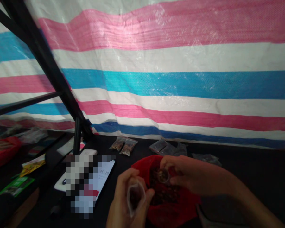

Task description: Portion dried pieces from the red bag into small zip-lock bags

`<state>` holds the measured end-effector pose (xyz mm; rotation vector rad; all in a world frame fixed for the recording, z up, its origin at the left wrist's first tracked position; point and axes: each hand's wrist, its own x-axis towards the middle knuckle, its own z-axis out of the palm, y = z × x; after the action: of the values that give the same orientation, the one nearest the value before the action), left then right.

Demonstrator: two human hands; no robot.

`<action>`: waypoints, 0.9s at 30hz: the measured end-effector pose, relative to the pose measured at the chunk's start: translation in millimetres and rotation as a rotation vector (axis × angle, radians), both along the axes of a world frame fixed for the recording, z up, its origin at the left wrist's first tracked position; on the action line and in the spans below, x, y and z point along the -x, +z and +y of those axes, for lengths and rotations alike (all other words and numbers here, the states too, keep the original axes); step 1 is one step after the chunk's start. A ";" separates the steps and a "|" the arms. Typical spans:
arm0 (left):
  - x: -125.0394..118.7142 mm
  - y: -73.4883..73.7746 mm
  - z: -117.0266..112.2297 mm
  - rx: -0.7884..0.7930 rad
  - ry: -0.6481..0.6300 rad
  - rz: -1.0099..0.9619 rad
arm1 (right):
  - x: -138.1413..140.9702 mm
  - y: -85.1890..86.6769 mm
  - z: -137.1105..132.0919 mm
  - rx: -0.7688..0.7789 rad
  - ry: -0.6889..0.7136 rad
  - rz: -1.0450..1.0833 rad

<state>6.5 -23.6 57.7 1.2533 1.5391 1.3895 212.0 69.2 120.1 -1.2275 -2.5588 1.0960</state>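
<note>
My left hand is wrapped around a small clear plastic bag, whose mouth gapes upward; dark bits show dimly inside. Across from it, my right hand pinches a small round clear cup holding some brownish bits. The cup is tilted and hovers over a red plastic bag, spread wide. Dark dried plant-like pieces lie in that red bag; their exact kind I cannot make out. The cup and the small bag are apart.
Two filled sachets and several clear bags lie along the back of the black table. A phone and a white device rest left. Green and yellow packets lie beyond a black frame bar. Striped sheeting hangs behind.
</note>
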 end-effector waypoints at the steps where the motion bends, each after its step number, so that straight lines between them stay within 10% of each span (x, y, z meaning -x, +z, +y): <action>1: 0.4 8.6 7.0 0.039 -0.087 -0.014 | -2.6 6.3 -1.5 0.004 -0.011 0.026; 5: 0.6 23.8 31.7 0.050 -0.417 -0.143 | -9.0 27.0 -10.8 0.007 -0.116 0.137; 10: -8.8 8.6 48.5 -0.008 -0.578 -0.255 | -1.6 37.0 -24.0 -0.101 -0.190 0.161; 27: -4.3 -33.8 57.0 0.011 -0.473 -0.227 | 34.9 9.8 -25.0 -0.214 -0.030 -0.003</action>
<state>10.8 33.4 23.9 1.2968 1.0119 1.1613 177.1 44.2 129.9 -1.2098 -2.5695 0.7898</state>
